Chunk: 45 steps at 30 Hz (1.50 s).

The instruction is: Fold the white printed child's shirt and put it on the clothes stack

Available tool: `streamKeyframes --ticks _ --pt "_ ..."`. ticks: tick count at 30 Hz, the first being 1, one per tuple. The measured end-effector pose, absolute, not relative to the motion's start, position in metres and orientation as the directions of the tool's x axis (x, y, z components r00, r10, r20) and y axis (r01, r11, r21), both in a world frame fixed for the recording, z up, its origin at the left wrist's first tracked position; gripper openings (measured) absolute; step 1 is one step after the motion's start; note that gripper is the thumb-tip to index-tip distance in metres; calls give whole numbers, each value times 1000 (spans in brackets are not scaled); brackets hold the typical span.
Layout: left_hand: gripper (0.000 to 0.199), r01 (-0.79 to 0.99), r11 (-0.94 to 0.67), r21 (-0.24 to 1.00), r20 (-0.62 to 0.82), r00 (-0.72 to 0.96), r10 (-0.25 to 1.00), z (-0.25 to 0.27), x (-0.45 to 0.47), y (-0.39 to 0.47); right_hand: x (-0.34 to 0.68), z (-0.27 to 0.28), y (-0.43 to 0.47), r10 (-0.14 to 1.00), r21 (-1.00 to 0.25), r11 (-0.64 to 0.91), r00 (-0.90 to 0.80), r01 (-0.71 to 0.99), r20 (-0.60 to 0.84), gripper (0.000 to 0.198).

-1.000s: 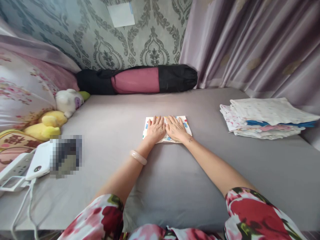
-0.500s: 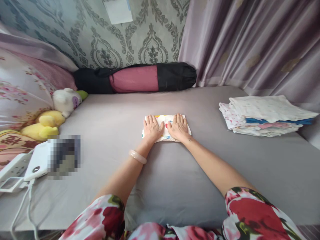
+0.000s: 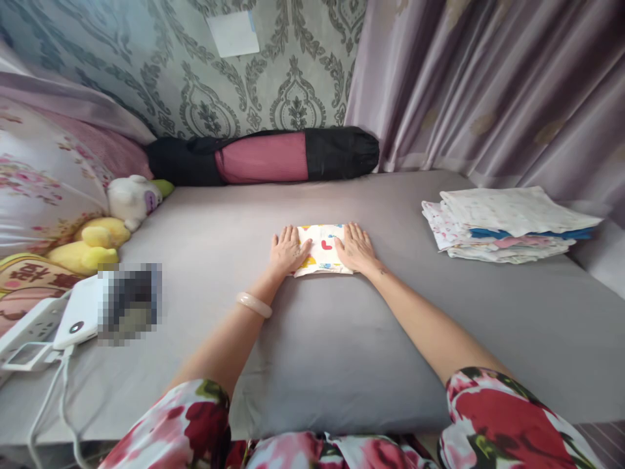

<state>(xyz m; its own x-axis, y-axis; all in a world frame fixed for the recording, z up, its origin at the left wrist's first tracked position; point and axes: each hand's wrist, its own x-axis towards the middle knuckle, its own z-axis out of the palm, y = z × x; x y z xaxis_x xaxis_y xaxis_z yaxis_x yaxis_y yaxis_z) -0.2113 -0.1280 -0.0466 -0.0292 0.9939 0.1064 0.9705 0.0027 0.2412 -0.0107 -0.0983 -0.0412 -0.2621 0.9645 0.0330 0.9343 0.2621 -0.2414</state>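
A folded white cloth (image 3: pixel 322 254) with yellow, blue and red prints lies flat on the grey bed sheet (image 3: pixel 332 345). My left hand (image 3: pixel 289 251) rests along its left edge, thumb on the fabric and fingers stretched out. At the opposite edge my right hand (image 3: pixel 359 247) lies in the same way, fingers extended, thumb pointing inward over the cloth. Neither hand grips anything. A pale bangle (image 3: pixel 254 305) circles my left wrist.
To the right sits a stack of folded cloths (image 3: pixel 508 225). A black and pink rolled bag (image 3: pixel 263 156) lies along the wall. Plush toys (image 3: pixel 131 198) and a pillow are at left, near a white power bank (image 3: pixel 81 312), a power strip (image 3: pixel 36 329) and cables.
Both hands have slid outward from the cloth's middle to its left and right edges, so more of its printed face shows. The camera view has shifted slightly.
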Motion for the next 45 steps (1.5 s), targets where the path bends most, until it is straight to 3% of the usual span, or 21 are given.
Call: streamKeyframes --ticks 12,18,22,25,45 --pt "62 976 -121 182 12 121 993 -39 -239 -136 24 -46 -100 947 -177 321 -319 930 42 63" --pt "58 989 -40 146 19 38 999 -34 -249 -138 28 -39 -98 967 -175 252 -255 952 8 65" --pt "64 985 76 154 118 -94 989 -29 -235 -133 11 -26 -99 965 -203 263 -255 943 64 65" --pt "66 986 35 162 167 -62 984 -26 -217 -130 -5 -20 -98 954 -221 300 -289 928 83 65" --pt "67 978 64 198 61 -78 995 -38 -202 -128 -19 -35 -94 974 -227 224 -228 948 9 64"
